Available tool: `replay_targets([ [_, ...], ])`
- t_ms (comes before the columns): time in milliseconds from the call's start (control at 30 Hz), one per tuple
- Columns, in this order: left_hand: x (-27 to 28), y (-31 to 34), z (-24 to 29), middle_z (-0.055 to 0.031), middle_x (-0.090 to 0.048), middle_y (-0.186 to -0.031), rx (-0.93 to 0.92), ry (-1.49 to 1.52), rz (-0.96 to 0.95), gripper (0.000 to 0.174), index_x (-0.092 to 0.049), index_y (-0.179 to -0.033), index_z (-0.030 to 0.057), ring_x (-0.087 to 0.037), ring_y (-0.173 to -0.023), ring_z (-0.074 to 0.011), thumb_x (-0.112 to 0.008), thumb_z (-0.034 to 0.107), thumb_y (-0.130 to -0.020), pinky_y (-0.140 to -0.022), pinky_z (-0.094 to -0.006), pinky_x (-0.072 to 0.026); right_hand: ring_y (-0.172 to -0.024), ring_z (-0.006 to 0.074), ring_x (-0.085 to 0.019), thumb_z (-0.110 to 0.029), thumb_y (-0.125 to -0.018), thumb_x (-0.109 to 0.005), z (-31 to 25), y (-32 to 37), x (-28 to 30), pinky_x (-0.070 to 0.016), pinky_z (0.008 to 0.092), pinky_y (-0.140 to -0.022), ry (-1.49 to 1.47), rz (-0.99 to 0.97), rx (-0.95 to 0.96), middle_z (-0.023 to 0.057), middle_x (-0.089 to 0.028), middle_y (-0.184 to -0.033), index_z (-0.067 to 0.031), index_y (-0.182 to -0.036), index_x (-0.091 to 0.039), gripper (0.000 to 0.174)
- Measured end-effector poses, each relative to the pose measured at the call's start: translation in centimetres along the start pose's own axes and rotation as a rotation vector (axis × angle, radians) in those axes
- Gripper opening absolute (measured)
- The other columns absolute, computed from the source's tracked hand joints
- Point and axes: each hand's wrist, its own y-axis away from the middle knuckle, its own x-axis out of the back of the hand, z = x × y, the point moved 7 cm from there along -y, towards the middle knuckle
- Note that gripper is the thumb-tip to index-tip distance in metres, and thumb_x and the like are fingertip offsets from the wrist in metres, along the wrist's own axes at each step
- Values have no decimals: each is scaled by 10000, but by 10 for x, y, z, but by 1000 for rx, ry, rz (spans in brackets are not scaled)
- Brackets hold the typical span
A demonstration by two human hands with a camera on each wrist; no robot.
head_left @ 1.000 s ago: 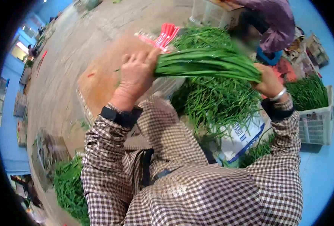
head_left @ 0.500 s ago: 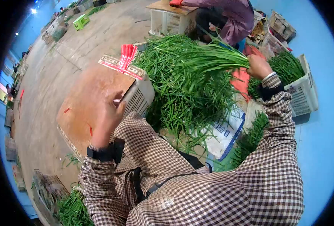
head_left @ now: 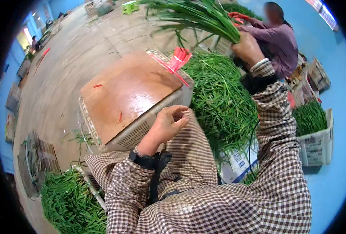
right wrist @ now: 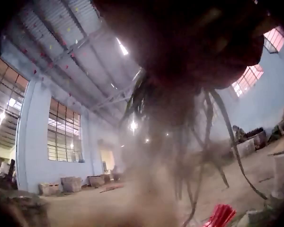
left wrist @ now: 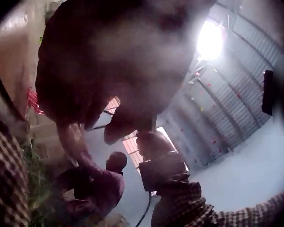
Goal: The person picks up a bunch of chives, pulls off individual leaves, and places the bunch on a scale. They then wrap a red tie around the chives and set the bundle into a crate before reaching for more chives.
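In the head view my right hand (head_left: 248, 50), raised at the upper right, grips a bunch of long green leaves (head_left: 204, 17) by one end; the loose ends fan out leftward. My left hand (head_left: 167, 124) is held above my lap near the board's corner, its fingers bent and holding nothing visible. A large heap of the same leaves (head_left: 223, 93) lies beyond my knee. In the right wrist view leaf tips (right wrist: 232, 127) hang below the dark, blurred right hand (right wrist: 189, 42). The left hand (left wrist: 113, 61) fills the top of the left wrist view.
A wet brown board (head_left: 130, 91) lies on a white crate (head_left: 141, 130), with red strips (head_left: 179, 58) at its far corner. More leaves (head_left: 73, 202) are at lower left. A crate of leaves (head_left: 315, 150) stands at right. A person in purple (head_left: 280, 48) sits beyond the heap.
Both hands held the bunch at first; the left hand let go and moved down toward the lap. The right hand has lifted the bunch up and away. The head view has shifted.
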Motion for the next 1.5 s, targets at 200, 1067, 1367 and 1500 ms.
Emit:
replay_targets([
  [200,31,-3,-65,-113,-576,-1060,187,389,183,593,-422,-1228,-76,-584,-892,-167,-681,227,-789,-745,-259,-483,-716,389,-607,-179,-680,-632,-75,55,-145,-499,441,-629,-136,-230,-168,244,-614,-771,14,-869,-629,270],
  [1067,-5,20,-145,-66,-612,-807,380,1313,64,328,-538,-1068,0,-610,-638,-171,-653,120,-785,-582,-305,-541,-652,347,-608,-190,-770,-591,-156,167,-150,-473,399,-578,-526,-708,49,198,-603,-731,19,-841,-608,221],
  [1367,-2,18,-143,-47,-586,-708,425,1127,345,97,-594,-831,-10,-570,-562,-142,-648,-15,-750,-466,-259,-473,-589,191,-600,-97,-772,-589,-212,122,-211,-485,307,-556,-605,-618,227,115,-610,-685,25,-908,-588,183],
  [1500,-2,21,-152,-61,-608,-718,426,1077,313,82,-611,-821,-14,-571,-558,-138,-635,-26,-744,-478,-254,-479,-675,334,-604,-166,-704,-614,-225,116,-247,-480,417,-638,-338,-761,321,199,-604,-709,10,-784,-617,192],
])
